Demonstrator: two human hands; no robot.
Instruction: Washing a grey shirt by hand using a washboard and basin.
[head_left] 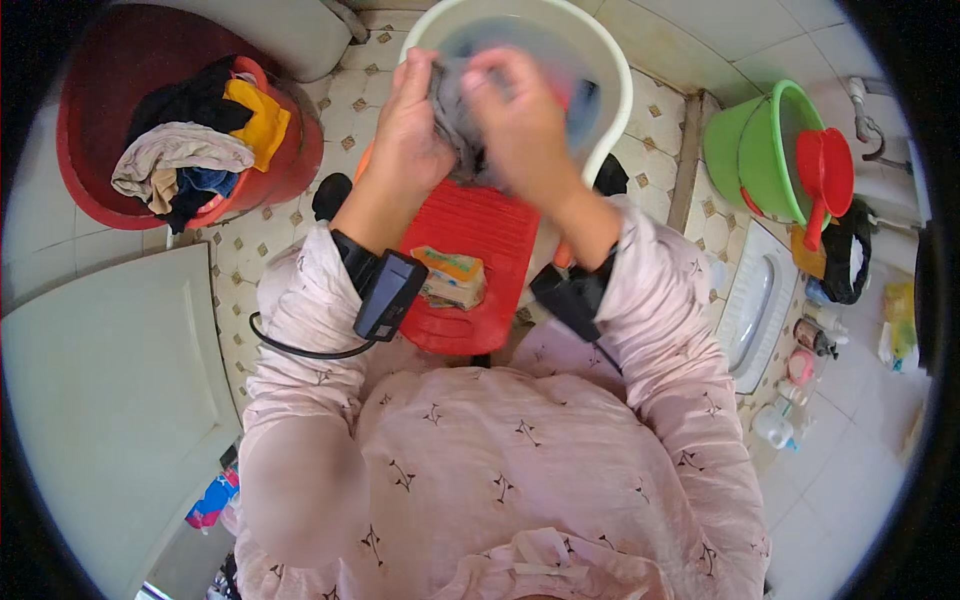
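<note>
A wet-looking grey cloth [455, 115] is bunched between my two hands over the far end of a red washboard [465, 225]. My left hand [408, 130] grips its left side, fingers pointing up. My right hand [525, 125], smeared by motion, is closed on its right side. What kind of garment it is, I cannot tell. Beyond the hands stands a white basin [618, 75] of cloudy water, with dark and reddish pieces of cloth in it. On the washboard's near end lies a block of soap [455, 285] in an orange and yellow wrapper.
At left, a large red tub [85, 195] bears a heap of clothes [185, 150]. To the right stand a green bucket [735, 150] with a red dipper [825, 170] at its rim, a squat toilet [755, 295] and several bottles [775, 425]. A pale panel [110, 350] fills the lower left.
</note>
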